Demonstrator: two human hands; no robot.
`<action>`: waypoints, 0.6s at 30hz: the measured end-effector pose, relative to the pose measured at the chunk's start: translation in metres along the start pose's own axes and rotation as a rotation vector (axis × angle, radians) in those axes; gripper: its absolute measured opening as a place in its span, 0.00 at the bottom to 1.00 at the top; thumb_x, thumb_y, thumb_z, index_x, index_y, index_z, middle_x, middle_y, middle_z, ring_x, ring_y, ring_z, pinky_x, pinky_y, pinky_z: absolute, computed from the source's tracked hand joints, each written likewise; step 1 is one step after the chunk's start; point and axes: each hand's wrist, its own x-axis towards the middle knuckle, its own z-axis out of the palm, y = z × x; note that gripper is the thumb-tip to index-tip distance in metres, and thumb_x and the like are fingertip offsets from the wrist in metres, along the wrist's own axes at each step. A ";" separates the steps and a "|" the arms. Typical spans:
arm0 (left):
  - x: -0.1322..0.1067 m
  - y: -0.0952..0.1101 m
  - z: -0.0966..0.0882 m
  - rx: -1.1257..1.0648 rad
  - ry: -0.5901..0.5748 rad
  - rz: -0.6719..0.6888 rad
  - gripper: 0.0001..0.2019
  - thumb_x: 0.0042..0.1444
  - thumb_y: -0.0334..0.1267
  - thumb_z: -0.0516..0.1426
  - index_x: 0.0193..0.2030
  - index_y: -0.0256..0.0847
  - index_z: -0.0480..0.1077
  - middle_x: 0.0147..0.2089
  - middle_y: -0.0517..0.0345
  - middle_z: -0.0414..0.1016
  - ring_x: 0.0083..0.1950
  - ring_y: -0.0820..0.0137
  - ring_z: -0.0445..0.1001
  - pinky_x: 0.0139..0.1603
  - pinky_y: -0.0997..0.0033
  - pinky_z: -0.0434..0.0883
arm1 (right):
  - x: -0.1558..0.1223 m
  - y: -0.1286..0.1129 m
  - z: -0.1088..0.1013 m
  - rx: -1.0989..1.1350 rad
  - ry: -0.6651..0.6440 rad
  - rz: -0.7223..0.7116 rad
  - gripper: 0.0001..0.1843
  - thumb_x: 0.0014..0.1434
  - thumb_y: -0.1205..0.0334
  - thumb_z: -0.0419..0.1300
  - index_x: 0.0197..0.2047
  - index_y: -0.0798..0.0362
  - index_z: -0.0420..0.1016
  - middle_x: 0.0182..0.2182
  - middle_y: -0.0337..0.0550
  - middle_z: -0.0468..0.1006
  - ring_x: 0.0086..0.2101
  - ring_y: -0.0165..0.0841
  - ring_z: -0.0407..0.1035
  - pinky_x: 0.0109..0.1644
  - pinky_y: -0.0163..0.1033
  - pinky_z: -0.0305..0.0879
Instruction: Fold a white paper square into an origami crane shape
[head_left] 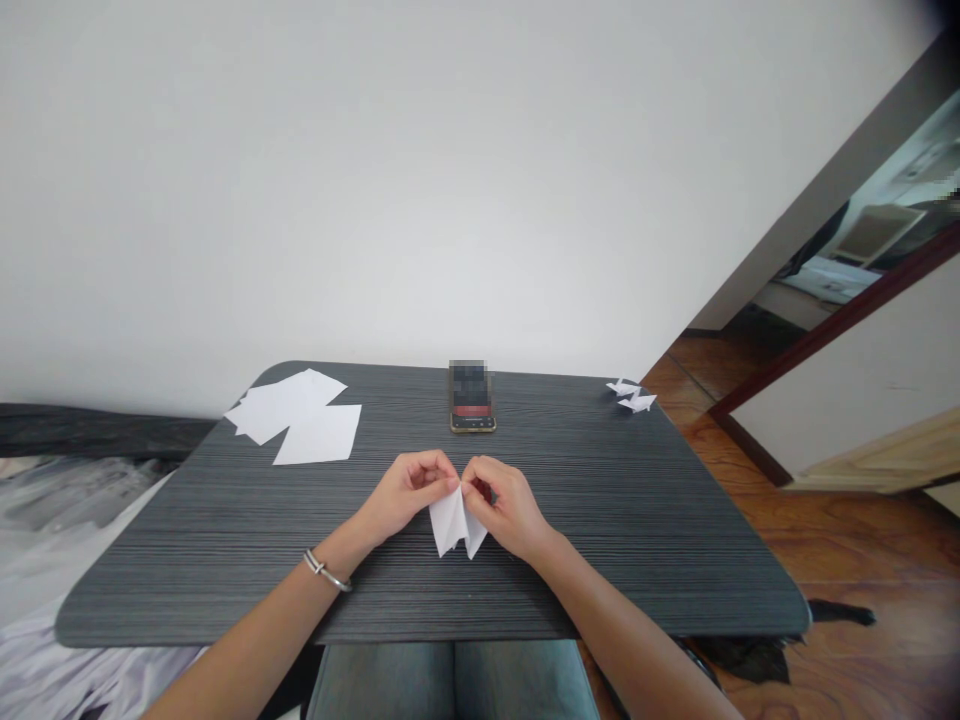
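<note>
My left hand (409,490) and my right hand (506,505) meet over the middle of a dark grey wood-grain table (225,560). Both pinch the top of a folded piece of white paper (456,522), whose two pointed flaps hang down between my wrists toward the tabletop. The fingers of both hands are curled closed on the paper's upper edge. A thin metal bracelet (327,570) circles my left wrist.
Several flat white paper sheets (300,420) lie at the table's back left. A phone (472,397) lies at the back centre. Two small folded paper figures (631,395) sit at the back right corner. A white wall is behind; wooden floor to the right.
</note>
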 end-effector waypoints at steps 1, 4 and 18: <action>0.000 0.000 0.000 0.006 0.008 0.005 0.12 0.45 0.42 0.60 0.25 0.34 0.66 0.21 0.62 0.65 0.22 0.78 0.61 0.23 0.78 0.58 | 0.000 0.000 0.000 0.009 0.004 0.007 0.08 0.53 0.69 0.50 0.24 0.52 0.62 0.21 0.35 0.62 0.24 0.28 0.58 0.28 0.32 0.53; 0.000 0.001 0.000 0.024 0.042 0.033 0.12 0.45 0.42 0.59 0.25 0.34 0.66 0.22 0.62 0.66 0.23 0.78 0.61 0.24 0.78 0.58 | 0.001 0.000 0.000 0.066 0.019 0.025 0.07 0.54 0.68 0.50 0.24 0.52 0.62 0.22 0.36 0.63 0.24 0.28 0.59 0.28 0.32 0.55; 0.001 -0.001 -0.002 0.073 0.074 0.055 0.11 0.45 0.41 0.60 0.29 0.35 0.64 0.25 0.61 0.66 0.26 0.77 0.64 0.27 0.78 0.62 | 0.003 0.011 0.006 0.191 0.140 0.211 0.09 0.54 0.62 0.54 0.23 0.53 0.65 0.19 0.36 0.67 0.22 0.27 0.61 0.25 0.31 0.57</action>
